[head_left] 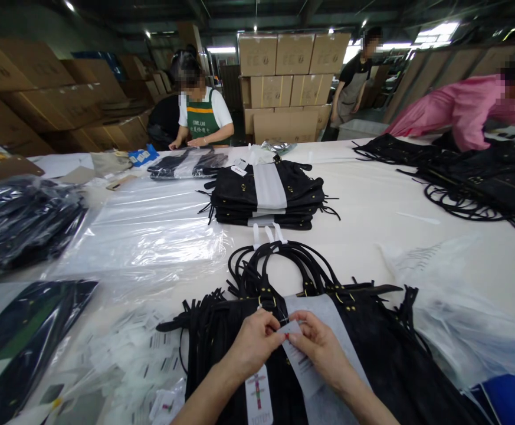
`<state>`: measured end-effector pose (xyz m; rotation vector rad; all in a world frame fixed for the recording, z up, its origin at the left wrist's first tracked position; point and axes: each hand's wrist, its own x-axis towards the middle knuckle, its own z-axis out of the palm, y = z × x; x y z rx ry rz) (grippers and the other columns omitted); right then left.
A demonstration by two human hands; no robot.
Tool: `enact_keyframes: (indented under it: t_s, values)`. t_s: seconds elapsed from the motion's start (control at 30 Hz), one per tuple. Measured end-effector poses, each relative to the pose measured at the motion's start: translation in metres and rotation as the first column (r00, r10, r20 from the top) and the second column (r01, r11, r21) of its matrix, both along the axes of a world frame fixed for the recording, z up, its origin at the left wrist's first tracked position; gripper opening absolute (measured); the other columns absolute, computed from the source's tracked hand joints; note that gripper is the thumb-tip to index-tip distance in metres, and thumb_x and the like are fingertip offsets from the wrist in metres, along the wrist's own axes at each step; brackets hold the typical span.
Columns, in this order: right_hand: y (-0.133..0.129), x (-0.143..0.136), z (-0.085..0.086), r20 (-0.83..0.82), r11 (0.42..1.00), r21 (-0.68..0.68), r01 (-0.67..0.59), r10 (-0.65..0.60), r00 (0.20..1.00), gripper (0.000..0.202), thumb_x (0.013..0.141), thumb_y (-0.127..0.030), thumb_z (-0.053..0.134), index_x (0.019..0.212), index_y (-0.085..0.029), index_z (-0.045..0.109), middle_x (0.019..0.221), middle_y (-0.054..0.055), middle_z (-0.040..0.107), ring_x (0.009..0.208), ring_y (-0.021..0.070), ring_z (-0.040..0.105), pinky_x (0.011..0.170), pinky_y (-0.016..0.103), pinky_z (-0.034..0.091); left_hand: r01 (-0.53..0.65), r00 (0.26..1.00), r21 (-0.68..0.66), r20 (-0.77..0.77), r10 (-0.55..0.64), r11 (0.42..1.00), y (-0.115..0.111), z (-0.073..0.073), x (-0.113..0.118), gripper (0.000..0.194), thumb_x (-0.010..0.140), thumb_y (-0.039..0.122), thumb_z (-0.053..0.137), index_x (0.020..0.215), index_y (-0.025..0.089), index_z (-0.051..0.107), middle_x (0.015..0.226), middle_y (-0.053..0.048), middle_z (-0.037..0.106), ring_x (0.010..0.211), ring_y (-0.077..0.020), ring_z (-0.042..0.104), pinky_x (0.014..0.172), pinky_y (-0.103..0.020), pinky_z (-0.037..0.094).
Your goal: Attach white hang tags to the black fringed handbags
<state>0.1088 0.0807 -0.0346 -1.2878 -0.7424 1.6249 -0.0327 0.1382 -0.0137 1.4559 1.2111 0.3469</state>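
At the near edge of the white counter [372, 200] lies a stack of black fringed bags [372, 348] with a grey sheet [323, 313] on top. The left hand [252, 342] and the right hand [321, 345] meet over it, fingertips pressed together, pinching a small tag string [285, 323]. A hang tag [258, 395] lies below the left wrist. Another bag stack [266, 195] sits mid-counter, and clear plastic bags [151, 230] lie toward the left edge.

Just two bare forearms coming in from the bottom of the view, no sleeves, gloves, watch or rings that I can spot, left hand [252, 345] and right hand [321, 348] both uncovered, with short plain nails on the fingers [279, 321].
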Motion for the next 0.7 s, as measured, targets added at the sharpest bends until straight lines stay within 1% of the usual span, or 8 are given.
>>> enact_keyframes:
  t_s: [0.13, 0.23, 0.33, 0.4, 0.43, 0.5, 0.6, 0.7]
  values:
    - [-0.003, -0.006, -0.002, 0.105, 0.997, 0.068, 0.026, -0.033, 0.994, 0.040, 0.069, -0.038, 0.060, 0.099, -0.020, 0.043, 0.052, -0.010, 0.039, 0.043, 0.0063, 0.036, 0.042, 0.018, 0.026, -0.102, 0.983, -0.184, 0.134, 0.128, 0.978, -0.005, -0.004, 0.009, 0.014, 0.061, 0.024, 0.051, 0.062, 0.012, 0.059, 0.054, 0.002, 0.049, 0.051, -0.0093, 0.044, 0.052, -0.023, 0.035]
    - [-0.007, -0.010, -0.008, 0.341, 0.989, 0.143, 0.039, -0.086, 0.936, 0.035, 0.075, -0.037, 0.054, 0.104, -0.020, 0.044, 0.053, -0.009, 0.038, 0.044, 0.0082, 0.039, 0.043, 0.020, 0.030, -0.193, 0.957, -0.276, 0.160, 0.243, 0.941, -0.007, -0.004, 0.013, 0.014, 0.059, 0.022, 0.050, 0.061, 0.011, 0.058, 0.050, 0.003, 0.048, 0.047, -0.0080, 0.042, 0.050, -0.022, 0.033]
    - [-0.011, -0.011, -0.010, 0.615, 0.947, 0.321, 0.009, -0.215, 0.758, 0.026, 0.079, -0.032, 0.050, 0.102, -0.021, 0.051, 0.073, 0.000, 0.054, 0.066, 0.0139, 0.053, 0.059, 0.025, 0.044, -0.243, 0.941, -0.296, 0.159, 0.299, 0.924, -0.007, -0.005, 0.015, 0.014, 0.059, 0.023, 0.050, 0.059, 0.011, 0.057, 0.048, 0.003, 0.049, 0.044, -0.0073, 0.041, 0.048, -0.022, 0.031]
    - [-0.011, -0.010, -0.010, 0.723, 0.888, 0.451, -0.091, -0.304, 0.621, 0.019, 0.082, -0.027, 0.047, 0.097, -0.022, 0.057, 0.090, 0.006, 0.056, 0.082, 0.0164, 0.055, 0.071, 0.029, 0.047, -0.250, 0.937, -0.292, 0.167, 0.307, 0.923, -0.007, -0.006, 0.016, 0.013, 0.059, 0.023, 0.050, 0.058, 0.011, 0.057, 0.048, 0.003, 0.049, 0.044, -0.0069, 0.041, 0.048, -0.022, 0.031]
    - [-0.011, -0.009, -0.009, 0.756, 0.857, 0.493, -0.153, -0.335, 0.562, 0.018, 0.083, -0.025, 0.046, 0.095, -0.022, 0.059, 0.093, 0.007, 0.055, 0.085, 0.0167, 0.054, 0.073, 0.029, 0.047, -0.252, 0.936, -0.289, 0.171, 0.309, 0.923, -0.007, -0.006, 0.015, 0.012, 0.058, 0.022, 0.050, 0.057, 0.011, 0.057, 0.047, 0.003, 0.049, 0.043, -0.0068, 0.041, 0.047, -0.022, 0.031]
    - [-0.009, -0.008, -0.006, 0.802, 0.807, 0.531, -0.259, -0.379, 0.462, 0.020, 0.084, -0.022, 0.044, 0.093, -0.023, 0.062, 0.090, 0.007, 0.055, 0.083, 0.0163, 0.054, 0.071, 0.029, 0.047, -0.260, 0.932, -0.297, 0.173, 0.320, 0.919, -0.007, -0.006, 0.015, 0.011, 0.057, 0.019, 0.050, 0.056, 0.011, 0.057, 0.046, 0.003, 0.048, 0.043, -0.0066, 0.040, 0.047, -0.022, 0.031]
    - [-0.005, -0.007, -0.003, 0.825, 0.736, 0.558, -0.384, -0.439, 0.356, 0.020, 0.085, -0.019, 0.043, 0.090, -0.022, 0.062, 0.081, 0.006, 0.057, 0.077, 0.0163, 0.053, 0.067, 0.030, 0.046, -0.265, 0.924, -0.336, 0.178, 0.337, 0.904, -0.006, -0.005, 0.014, 0.010, 0.057, 0.018, 0.050, 0.055, 0.011, 0.057, 0.044, 0.004, 0.046, 0.042, -0.0064, 0.040, 0.046, -0.021, 0.031]
    - [-0.001, -0.009, -0.004, 0.822, 0.681, 0.569, -0.461, -0.468, 0.324, 0.022, 0.085, -0.016, 0.038, 0.083, -0.018, 0.060, 0.078, 0.006, 0.058, 0.076, 0.0168, 0.052, 0.067, 0.032, 0.046, -0.270, 0.934, -0.328, 0.141, 0.329, 0.905, -0.006, -0.004, 0.013, 0.011, 0.060, 0.020, 0.050, 0.056, 0.012, 0.056, 0.044, 0.004, 0.046, 0.041, -0.0071, 0.041, 0.046, -0.021, 0.031]
